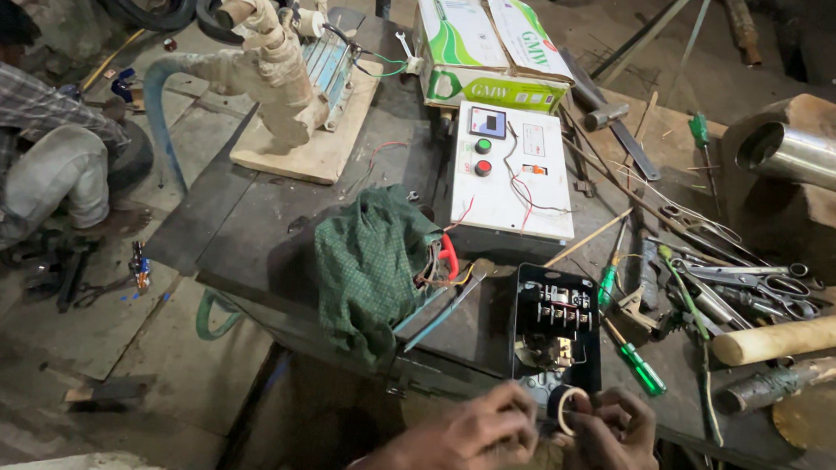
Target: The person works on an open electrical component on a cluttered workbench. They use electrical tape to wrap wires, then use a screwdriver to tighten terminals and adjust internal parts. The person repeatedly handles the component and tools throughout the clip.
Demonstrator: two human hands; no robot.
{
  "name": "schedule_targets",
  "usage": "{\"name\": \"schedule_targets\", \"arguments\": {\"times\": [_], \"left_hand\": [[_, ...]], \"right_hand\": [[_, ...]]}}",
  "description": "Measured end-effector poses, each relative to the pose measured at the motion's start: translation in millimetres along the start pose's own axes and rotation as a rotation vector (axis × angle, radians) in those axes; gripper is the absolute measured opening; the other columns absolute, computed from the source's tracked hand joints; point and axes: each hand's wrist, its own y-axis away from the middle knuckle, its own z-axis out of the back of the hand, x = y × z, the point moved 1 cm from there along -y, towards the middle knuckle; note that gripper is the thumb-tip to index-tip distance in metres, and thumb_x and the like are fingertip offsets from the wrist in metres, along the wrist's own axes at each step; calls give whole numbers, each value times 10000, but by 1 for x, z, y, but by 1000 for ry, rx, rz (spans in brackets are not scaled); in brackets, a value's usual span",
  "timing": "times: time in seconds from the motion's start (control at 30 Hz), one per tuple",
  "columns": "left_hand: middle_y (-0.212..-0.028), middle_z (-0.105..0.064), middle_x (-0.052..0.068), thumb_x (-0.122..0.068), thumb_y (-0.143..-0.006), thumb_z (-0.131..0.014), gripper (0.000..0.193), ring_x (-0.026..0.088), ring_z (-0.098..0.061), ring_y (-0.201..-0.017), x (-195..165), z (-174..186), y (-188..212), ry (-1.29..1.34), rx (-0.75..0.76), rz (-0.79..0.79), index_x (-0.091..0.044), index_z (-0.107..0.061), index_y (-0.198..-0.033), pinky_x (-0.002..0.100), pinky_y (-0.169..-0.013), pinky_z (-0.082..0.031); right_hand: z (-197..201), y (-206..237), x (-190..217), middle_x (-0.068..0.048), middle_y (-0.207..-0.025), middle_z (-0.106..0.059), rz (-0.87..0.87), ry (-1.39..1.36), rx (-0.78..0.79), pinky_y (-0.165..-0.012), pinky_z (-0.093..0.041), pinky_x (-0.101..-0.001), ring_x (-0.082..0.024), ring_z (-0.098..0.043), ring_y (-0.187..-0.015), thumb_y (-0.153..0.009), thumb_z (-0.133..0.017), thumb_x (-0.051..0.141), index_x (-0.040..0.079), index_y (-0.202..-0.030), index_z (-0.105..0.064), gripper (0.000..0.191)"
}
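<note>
Cluttered desk (252,220) with white control panel (513,169) and open black switch box (556,328) at near edge. Step, by the look: freeing tape end. Both hands (471,441) (610,441) at tape roll (569,409), fingers pinching it. Next, likely: steady pull, end kept gripped.

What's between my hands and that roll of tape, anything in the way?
Nothing visible. The roll of tape is already between both hands: the left hand and the right hand pinch it at the near edge of the bench, just in front of the open black switch box.
</note>
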Motion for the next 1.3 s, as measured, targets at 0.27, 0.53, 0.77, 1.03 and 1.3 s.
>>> {"name": "schedule_targets", "arguments": {"times": [0.27,0.53,0.77,1.03,1.3], "left_hand": [[-1221,-515,84,-229,-1040,-645,191,159,-566,-1076,9,10,4,150,-55,170,-38,-637,-1040,317,-917,-495],[-1211,-596,42,-191,-978,-691,282,126,-572,-1116,32,19,7,567,-209,249,-49,-701,-1221,302,-986,-477],[-1491,-526,151,-260,-852,-797,685,272,-483,-1392,5,30,0,-96,-175,145,-53,-551,-1457,421,-1154,-373],[-1382,-662,146,-280,-886,-783,479,328,-538,-1404,6,1,-29,-244,41,9,-102,-694,-1322,502,-1173,-362],[-1075,-714,110,-236,-1008,-672,200,287,-683,-1058,11,-15,-36,-189,55,9,-96,-712,-1145,454,-1004,-494]], "right_hand": [[14,-14,10,-145,-1074,-594,120,-98,-82,-710,-580,-325,-187,-699,-817,-652,-835,102,17,-853,-724,245],[51,-36,-3,-113,-993,-767,456,238,216,-672,-620,-382,-286,-782,-791,-694,-849,278,61,-899,-750,315],[78,-50,17,-64,-1217,-695,707,559,711,-716,-615,-377,-237,-763,-901,-788,-718,337,111,-1254,-622,527],[75,-60,57,-111,-1153,-675,801,456,882,-510,-574,-442,-284,-733,-751,-838,-713,230,28,-1207,-638,427],[86,-62,26,-180,-1371,-613,829,650,901,-567,-603,-385,-289,-739,-794,-758,-719,183,21,-1396,-569,674]]}}
